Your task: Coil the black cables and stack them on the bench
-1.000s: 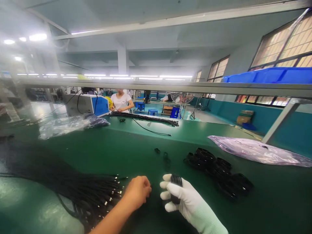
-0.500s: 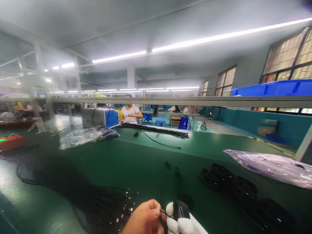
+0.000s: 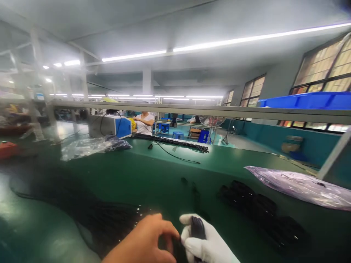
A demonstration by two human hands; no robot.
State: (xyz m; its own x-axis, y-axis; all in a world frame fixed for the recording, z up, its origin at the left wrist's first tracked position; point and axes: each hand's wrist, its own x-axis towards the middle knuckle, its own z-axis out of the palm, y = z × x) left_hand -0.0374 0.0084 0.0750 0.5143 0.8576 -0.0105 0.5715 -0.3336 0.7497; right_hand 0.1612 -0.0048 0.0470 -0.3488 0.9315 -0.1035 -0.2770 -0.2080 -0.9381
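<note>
My gloved right hand (image 3: pixel 207 241) is closed around a coiled black cable (image 3: pixel 197 228) at the bottom centre. Just left of it, my bare left hand (image 3: pixel 149 239) has its fingers curled, the index fingertip close to the coil; what lies between its fingers is dark and hidden. A spread bundle of black cables (image 3: pixel 101 217) with small pale ends lies on the green table (image 3: pixel 153 186), to the left and partly behind my left hand. Several black coils (image 3: pixel 255 204) rest to the right of my right hand.
A clear plastic bag (image 3: pixel 87 147), a blue and grey machine (image 3: pixel 122 126) and a row of black cables (image 3: pixel 175 142) lie farther back. At the right is a purplish plastic bag (image 3: pixel 296 184). A rail (image 3: pixel 192 108) crosses above the table. A person (image 3: pixel 145 122) sits beyond.
My left hand has shifted left, its thumb and index no longer visibly pinching the cable end. More of my right glove shows, still around the coil. The view has shifted slightly.
</note>
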